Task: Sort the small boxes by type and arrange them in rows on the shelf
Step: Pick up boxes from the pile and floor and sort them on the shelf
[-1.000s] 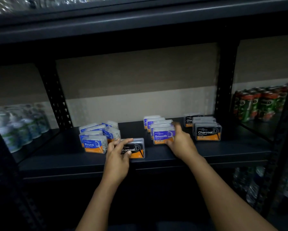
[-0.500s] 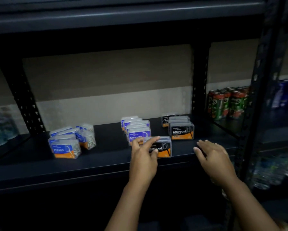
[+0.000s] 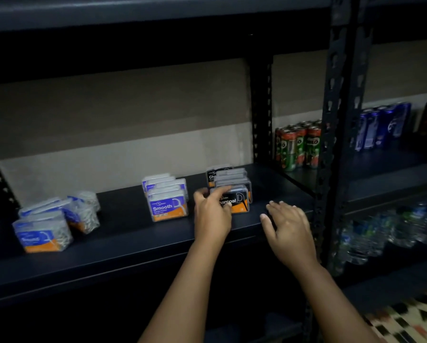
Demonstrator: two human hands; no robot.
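Three groups of small boxes stand on the dark shelf. Blue "Round" boxes sit at the left, blue "Smooth" boxes in a row at the middle, and black "Charcoal" boxes in a row to the right. My left hand grips a black Charcoal box standing at the front of the Charcoal row, thumb on its left side and fingers over its top. My right hand hovers flat over the shelf just right of that box, fingers spread and holding nothing.
A black upright post stands close to my right hand. Green and red drink cans and blue cans fill the shelves to the right. Water bottles lie on a lower right shelf. The upper shelf hangs overhead.
My left hand slid the Charcoal box rightward from near the Smooth row to the front of the Charcoal row. My right hand left the Smooth boxes and moved right. The view panned right.
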